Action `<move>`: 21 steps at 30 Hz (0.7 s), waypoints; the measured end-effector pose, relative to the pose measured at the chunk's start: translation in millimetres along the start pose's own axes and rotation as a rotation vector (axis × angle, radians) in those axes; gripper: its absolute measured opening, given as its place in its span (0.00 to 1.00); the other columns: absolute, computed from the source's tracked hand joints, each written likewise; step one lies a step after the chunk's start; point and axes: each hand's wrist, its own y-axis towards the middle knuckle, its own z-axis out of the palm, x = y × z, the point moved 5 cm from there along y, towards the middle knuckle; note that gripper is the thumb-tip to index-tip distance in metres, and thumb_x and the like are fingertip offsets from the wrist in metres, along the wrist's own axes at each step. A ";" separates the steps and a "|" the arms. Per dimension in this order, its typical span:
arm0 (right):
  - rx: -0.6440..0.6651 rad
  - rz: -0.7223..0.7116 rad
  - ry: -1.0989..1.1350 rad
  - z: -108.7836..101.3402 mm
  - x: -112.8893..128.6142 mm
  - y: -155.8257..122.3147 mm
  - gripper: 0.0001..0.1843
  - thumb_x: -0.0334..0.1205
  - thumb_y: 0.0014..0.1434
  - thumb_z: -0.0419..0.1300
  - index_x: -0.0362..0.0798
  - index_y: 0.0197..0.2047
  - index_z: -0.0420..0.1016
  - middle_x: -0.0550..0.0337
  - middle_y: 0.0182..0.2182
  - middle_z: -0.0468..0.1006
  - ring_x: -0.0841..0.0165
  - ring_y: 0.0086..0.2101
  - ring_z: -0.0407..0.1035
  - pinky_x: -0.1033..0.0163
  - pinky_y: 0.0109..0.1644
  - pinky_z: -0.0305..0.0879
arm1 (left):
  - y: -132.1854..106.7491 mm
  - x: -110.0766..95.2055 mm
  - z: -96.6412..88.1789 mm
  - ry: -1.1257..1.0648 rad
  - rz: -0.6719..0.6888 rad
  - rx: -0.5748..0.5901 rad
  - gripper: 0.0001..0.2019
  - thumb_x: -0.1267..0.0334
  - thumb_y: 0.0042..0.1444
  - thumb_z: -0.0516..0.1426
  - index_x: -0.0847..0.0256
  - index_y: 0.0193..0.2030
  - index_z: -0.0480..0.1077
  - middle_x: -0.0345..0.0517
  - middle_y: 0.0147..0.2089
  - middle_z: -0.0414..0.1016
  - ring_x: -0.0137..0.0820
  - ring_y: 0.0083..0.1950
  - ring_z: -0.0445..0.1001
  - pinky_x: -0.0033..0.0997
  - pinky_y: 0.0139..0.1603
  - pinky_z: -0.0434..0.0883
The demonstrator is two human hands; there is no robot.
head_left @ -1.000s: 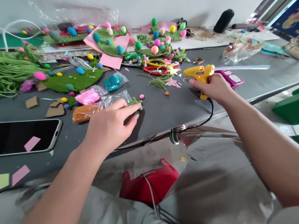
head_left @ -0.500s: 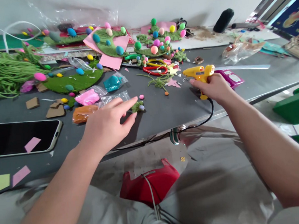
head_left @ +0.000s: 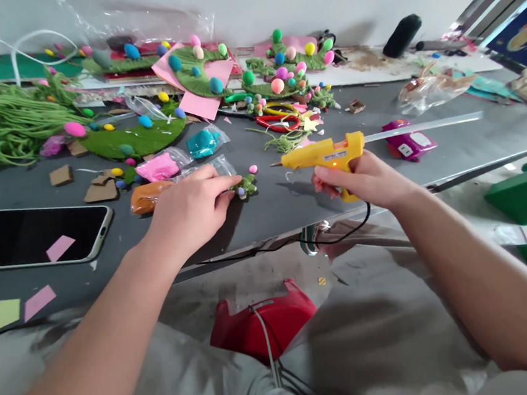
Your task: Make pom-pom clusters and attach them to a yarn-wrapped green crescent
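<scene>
My right hand [head_left: 359, 179] is wrapped round the handle of a yellow hot glue gun [head_left: 318, 154], its nozzle pointing left and a clear glue stick [head_left: 424, 125] jutting from its back. A small light glows on its side. My left hand [head_left: 194, 204] has its thumb and forefinger closed on the left end of a small green yarn piece [head_left: 249, 185] with tiny balls on it. Just beyond that piece lies a small pink ball [head_left: 253, 169]. Bags of orange clay [head_left: 146, 198], pink clay [head_left: 158, 167] and teal clay [head_left: 204, 142] lie beyond my left hand.
A phone [head_left: 25, 236] lies at the left, with paper scraps near it. Green yarn [head_left: 9, 119], a green leaf shape [head_left: 132, 139] and red-handled scissors [head_left: 279, 123] lie further back. A purple packet [head_left: 410, 141] is at the right. The black cord [head_left: 342, 238] hangs over the table edge.
My right hand has lifted the glue gun from the table and brought it left, nozzle towards the green piece. My left thumb and forefinger have closed on that piece.
</scene>
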 end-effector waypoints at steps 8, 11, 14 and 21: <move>0.051 -0.049 -0.107 26.0 11.0 -2.4 0.25 0.64 0.62 0.65 0.47 0.32 0.77 0.59 0.27 0.76 0.71 0.27 0.67 0.63 0.30 0.64 | 2.2 -1.0 2.5 -0.010 0.010 -0.016 0.17 0.61 0.69 0.54 0.49 0.58 0.80 0.48 0.48 0.80 0.41 0.46 0.80 0.35 0.39 0.71; 0.040 -0.040 -0.155 28.1 9.3 -2.1 0.26 0.65 0.61 0.64 0.48 0.34 0.78 0.61 0.26 0.75 0.70 0.26 0.67 0.63 0.29 0.64 | 2.2 -1.5 1.6 -0.006 0.008 -0.016 0.17 0.61 0.68 0.54 0.49 0.58 0.80 0.48 0.48 0.80 0.40 0.46 0.80 0.35 0.37 0.69; 0.028 -0.018 -0.217 28.9 8.1 -1.5 0.27 0.67 0.61 0.63 0.48 0.34 0.78 0.62 0.23 0.73 0.70 0.25 0.65 0.62 0.27 0.61 | 2.2 -2.1 0.5 -0.006 0.005 -0.013 0.17 0.62 0.68 0.55 0.49 0.57 0.81 0.48 0.47 0.80 0.40 0.46 0.80 0.34 0.35 0.68; 0.016 -0.061 -0.283 31.3 15.3 -0.9 0.28 0.67 0.62 0.61 0.49 0.41 0.81 0.62 0.24 0.72 0.67 0.28 0.66 0.62 0.31 0.63 | 2.6 -2.2 0.2 -0.011 0.008 -0.010 0.17 0.61 0.68 0.55 0.49 0.57 0.81 0.48 0.46 0.80 0.39 0.45 0.79 0.33 0.35 0.69</move>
